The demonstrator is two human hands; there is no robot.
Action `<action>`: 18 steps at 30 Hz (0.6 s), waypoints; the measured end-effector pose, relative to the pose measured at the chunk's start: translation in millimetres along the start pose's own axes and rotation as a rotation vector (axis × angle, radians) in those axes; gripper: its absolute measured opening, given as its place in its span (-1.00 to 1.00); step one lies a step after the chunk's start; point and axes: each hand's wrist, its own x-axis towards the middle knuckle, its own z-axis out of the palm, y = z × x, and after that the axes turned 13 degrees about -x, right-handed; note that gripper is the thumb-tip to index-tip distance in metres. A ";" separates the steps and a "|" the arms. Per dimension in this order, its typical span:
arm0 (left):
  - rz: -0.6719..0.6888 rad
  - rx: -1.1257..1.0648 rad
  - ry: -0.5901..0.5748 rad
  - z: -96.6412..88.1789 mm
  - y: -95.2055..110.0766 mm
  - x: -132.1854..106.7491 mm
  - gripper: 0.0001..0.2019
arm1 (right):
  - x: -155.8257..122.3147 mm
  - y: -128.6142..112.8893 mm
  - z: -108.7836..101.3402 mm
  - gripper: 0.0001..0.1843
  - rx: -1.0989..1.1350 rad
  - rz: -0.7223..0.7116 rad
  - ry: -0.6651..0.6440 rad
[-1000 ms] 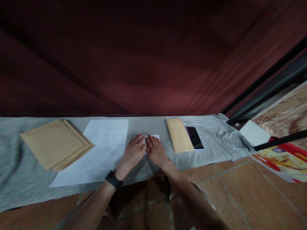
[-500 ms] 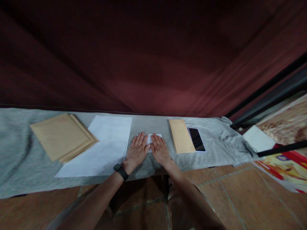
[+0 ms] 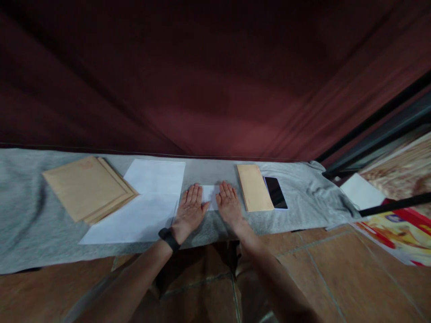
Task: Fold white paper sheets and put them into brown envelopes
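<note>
Small white paper: it lies flat on the grey-clothed counter, directly between the hands, a pale patch [image 3: 210,193] with its far edge in plain sight and both side ends met or covered by fingers.
Left hand: open flat, palm down [image 3: 191,208], fingers together and pointing away from the body, thumb spread inward at the near left corner of the paper; it grips nothing.
Right hand: likewise flat and palm down [image 3: 229,204], fingers outstretched, inner edge at the paper's right end; nothing is clasped in it either.
Paper to hands: right of the left hand, left of the right hand; neither is clearly nearer.
Long axis: cannot be told for sure, since the ends are hidden; the far edge runs left to right, across the line of the forearms.
Large white sheets: spread flat [image 3: 153,179] just left of the left hand, partly under the stack of brown envelopes [image 3: 87,188].
Brown envelope: right of the right hand, apart from it [image 3: 255,188], its longer side running away from the body with a slight slant.
Phone: dark screen up [image 3: 276,193], against the envelope's right side.
Wristband: black, on the left wrist [image 3: 169,239].
Counter: grey cloth [image 3: 310,202] over it, maroon curtain [image 3: 215,98] behind.
</note>
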 end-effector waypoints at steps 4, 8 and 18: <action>0.025 0.023 -0.017 0.3 -2.1 -0.1 -0.39 | 3.3 -18.2 -3.4 -0.43 0.067 -0.172 -0.028; 0.058 0.041 -0.042 -1.3 -3.2 0.3 -0.40 | 3.2 -26.1 -0.2 -0.43 0.078 -0.206 -0.054; 0.098 0.010 -0.009 -3.1 -6.4 -1.3 -0.39 | 0.7 -13.0 10.4 -0.43 -0.019 -0.092 -0.008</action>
